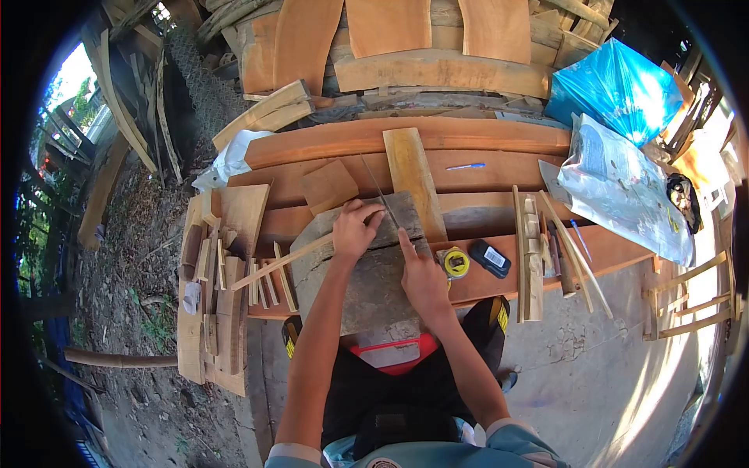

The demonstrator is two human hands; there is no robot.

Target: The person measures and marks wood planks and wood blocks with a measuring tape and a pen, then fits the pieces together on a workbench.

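My left hand (356,228) is closed around a thin wooden strip (282,262), pressing it onto a worn grey wooden block (355,300) in front of my lap. The strip runs down to the left past the block's edge. My right hand (425,281) is closed around a long thin dark blade (380,187), index finger stretched along it. The blade points away from me and crosses close to the strip's far end, beside my left fingertips; its handle is hidden in my palm. A yellow tape measure (455,264) lies just right of my right hand.
Reddish planks (476,179) form the bench, bearing a black case (490,257), a blue pen (466,166) and a yellowish board (413,171). Short wood pieces (209,265) are heaped at left. Wood strips (530,257), a plastic sack (624,187) and a blue bag (616,90) lie right.
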